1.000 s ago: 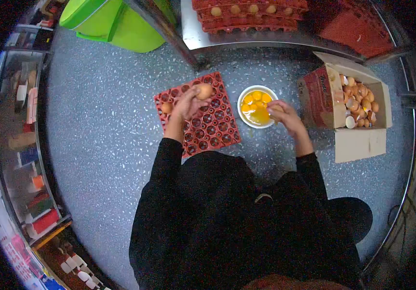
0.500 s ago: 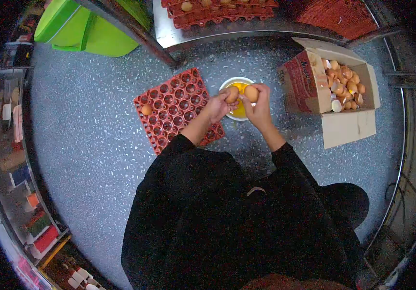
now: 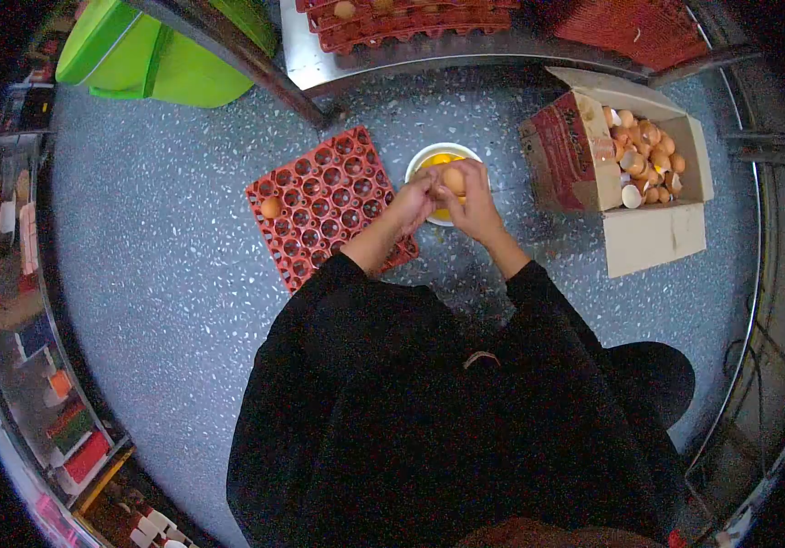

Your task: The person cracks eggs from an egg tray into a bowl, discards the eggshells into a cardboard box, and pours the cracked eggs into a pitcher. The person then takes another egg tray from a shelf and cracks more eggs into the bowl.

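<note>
My two hands meet over a white bowl (image 3: 410, 171) that holds yellow egg yolk (image 3: 441, 159). My right hand (image 3: 475, 208) is closed around a brown egg (image 3: 454, 180), its fingers along the far side and right. Close against it, my left hand (image 3: 413, 203) is curled shut at the egg's left side. Its fingers partly hide what is in its grasp; I cannot see whether a second shell is there. Left of the bowl lies a red egg tray (image 3: 319, 196), with a single brown egg (image 3: 270, 208) in a cup near its left edge.
An open cardboard box (image 3: 561, 155) full of broken eggshells (image 3: 645, 160) stands to the right. Behind are a metal table (image 3: 306, 59) with stacked red egg trays (image 3: 411, 32), a dark table leg (image 3: 246, 64) and a green bin (image 3: 196, 68). Shelves line the left.
My hands have come together over the bowl. Two brown eggs or shells showed apart, one in each hand; now only one shows between them. The view has shifted slightly.
</note>
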